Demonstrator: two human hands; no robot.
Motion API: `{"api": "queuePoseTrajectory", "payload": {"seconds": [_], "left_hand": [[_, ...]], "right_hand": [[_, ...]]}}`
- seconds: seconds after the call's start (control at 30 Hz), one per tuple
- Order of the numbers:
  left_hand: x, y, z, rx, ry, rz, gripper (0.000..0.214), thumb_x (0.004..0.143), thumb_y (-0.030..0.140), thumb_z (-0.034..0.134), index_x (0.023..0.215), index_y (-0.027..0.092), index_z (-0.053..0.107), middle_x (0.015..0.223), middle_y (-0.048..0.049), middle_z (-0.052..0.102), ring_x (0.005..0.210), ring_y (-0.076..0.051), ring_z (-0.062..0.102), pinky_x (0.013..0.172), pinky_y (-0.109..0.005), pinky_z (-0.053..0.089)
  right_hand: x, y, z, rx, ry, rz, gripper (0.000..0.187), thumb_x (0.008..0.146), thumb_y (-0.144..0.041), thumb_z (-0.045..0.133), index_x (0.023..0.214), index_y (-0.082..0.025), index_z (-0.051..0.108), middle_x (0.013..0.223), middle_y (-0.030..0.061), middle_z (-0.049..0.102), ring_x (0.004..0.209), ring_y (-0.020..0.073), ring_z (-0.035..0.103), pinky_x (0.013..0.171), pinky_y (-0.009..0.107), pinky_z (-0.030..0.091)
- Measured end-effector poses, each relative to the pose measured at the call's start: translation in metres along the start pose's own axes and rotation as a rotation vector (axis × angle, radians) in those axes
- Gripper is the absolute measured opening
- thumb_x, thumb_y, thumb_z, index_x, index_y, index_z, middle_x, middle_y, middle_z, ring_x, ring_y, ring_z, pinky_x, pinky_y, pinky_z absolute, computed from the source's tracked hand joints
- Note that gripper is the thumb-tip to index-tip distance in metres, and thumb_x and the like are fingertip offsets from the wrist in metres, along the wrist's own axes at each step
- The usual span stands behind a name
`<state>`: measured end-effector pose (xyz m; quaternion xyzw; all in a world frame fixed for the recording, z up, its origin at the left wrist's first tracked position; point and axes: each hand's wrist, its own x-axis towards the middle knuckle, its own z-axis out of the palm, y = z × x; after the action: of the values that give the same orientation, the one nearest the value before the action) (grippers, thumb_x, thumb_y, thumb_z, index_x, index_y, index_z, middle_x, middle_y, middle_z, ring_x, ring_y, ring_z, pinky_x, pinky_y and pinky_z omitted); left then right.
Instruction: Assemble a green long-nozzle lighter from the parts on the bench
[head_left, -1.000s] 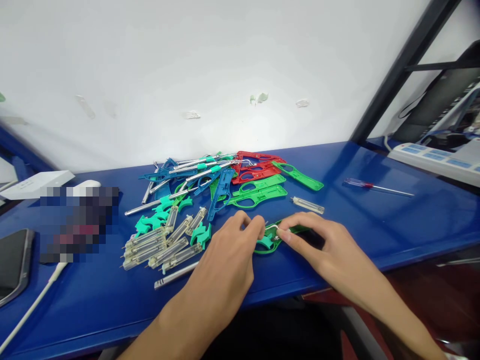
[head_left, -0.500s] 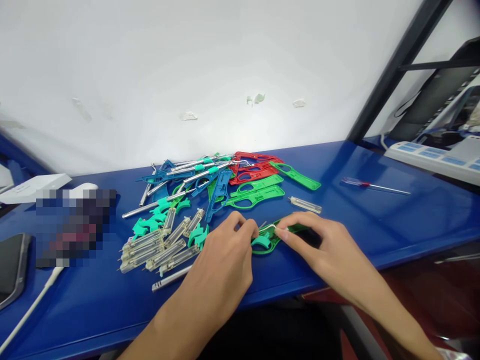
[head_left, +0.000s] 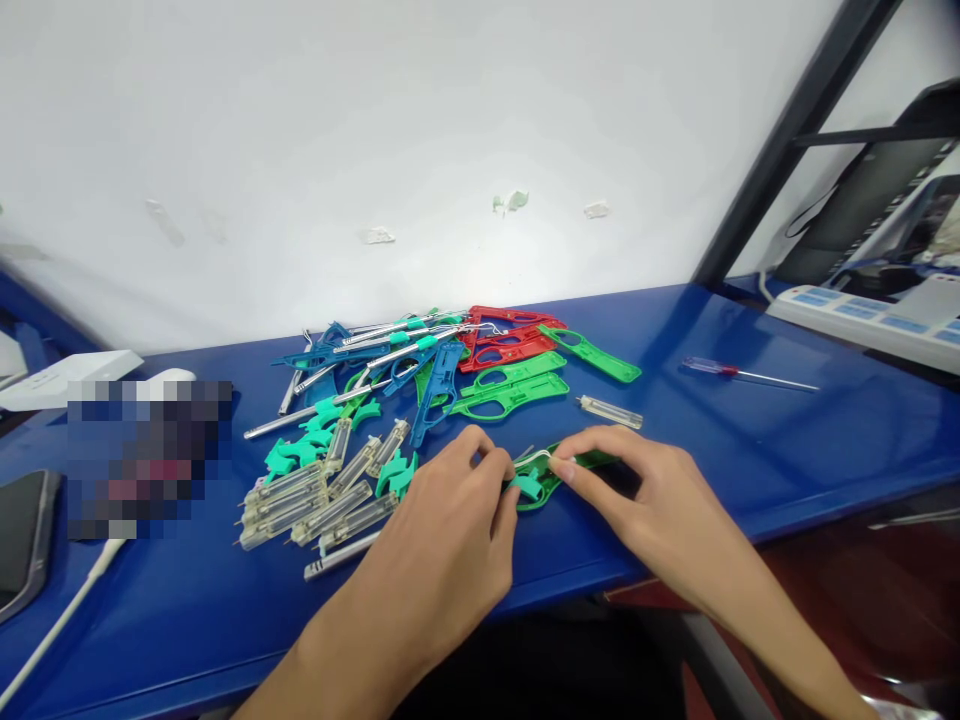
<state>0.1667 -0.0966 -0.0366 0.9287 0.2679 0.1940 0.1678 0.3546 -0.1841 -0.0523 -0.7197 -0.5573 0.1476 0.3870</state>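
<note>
A green lighter casing half [head_left: 553, 490] lies on the blue table between my hands, its hollow side up. In it sits a teal trigger [head_left: 529, 486]. Thumb and index finger of my right hand [head_left: 637, 480] pinch a thin white wire [head_left: 534, 455] above the casing. The wire runs left to the fingertips of my left hand [head_left: 457, 520]. Those fingers are closed at the casing's left end and hide what they grip. Behind my right hand lies a clear lighter fuel tank [head_left: 611, 411]. A metal lighter tube [head_left: 337, 558] pokes out beside my left hand.
Clear fuel tanks [head_left: 330, 510] and teal triggers [head_left: 300, 450] are heaped on the left. Behind them lie metal tubes and blue, red [head_left: 517, 347] and green casing halves [head_left: 517, 395]. A screwdriver [head_left: 750, 376] and a power strip [head_left: 862, 318] are on the right, a phone [head_left: 26, 535] far left.
My left hand has shifted slightly right, and its thumb now covers more of the casing's left end. My right hand keeps its pinch on the wire.
</note>
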Motion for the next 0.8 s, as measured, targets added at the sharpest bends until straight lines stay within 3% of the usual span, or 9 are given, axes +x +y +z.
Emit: {"api": "queuePoseTrajectory", "payload": {"seconds": [0.3,0.5,0.8], "left_hand": [[0.003,-0.009,0.008,0.027,0.008,0.031,0.018,0.103,0.008,0.048,0.094,0.018,0.061,0.099,-0.0039,0.062,0.083,-0.021,0.064,0.071,-0.035,0.05],[0.002,-0.01,0.01,0.027,0.05,0.029,0.018,0.104,0.008,0.049,0.095,0.022,0.056,0.096,-0.0007,0.063,0.081,-0.02,0.063,0.071,-0.034,0.047],[0.002,-0.009,0.012,0.117,0.018,0.025,0.018,0.101,0.005,0.049,0.098,0.022,0.055,0.097,-0.0014,0.063,0.079,-0.021,0.062,0.067,-0.034,0.046]], "right_hand": [[0.001,0.003,0.0,0.019,-0.01,-0.065,0.015,0.099,-0.038,0.063,0.091,-0.031,0.073,0.102,-0.0023,0.08,0.1,0.0238,0.072,0.094,0.038,0.049],[0.002,0.004,0.0,0.037,-0.004,-0.074,0.016,0.099,-0.039,0.064,0.09,-0.03,0.075,0.102,-0.0007,0.081,0.098,0.0252,0.073,0.091,0.038,0.052],[0.001,0.002,0.0,0.029,0.001,-0.058,0.017,0.098,-0.04,0.065,0.087,-0.031,0.074,0.099,-0.0007,0.082,0.096,0.0265,0.073,0.088,0.038,0.053]]}}
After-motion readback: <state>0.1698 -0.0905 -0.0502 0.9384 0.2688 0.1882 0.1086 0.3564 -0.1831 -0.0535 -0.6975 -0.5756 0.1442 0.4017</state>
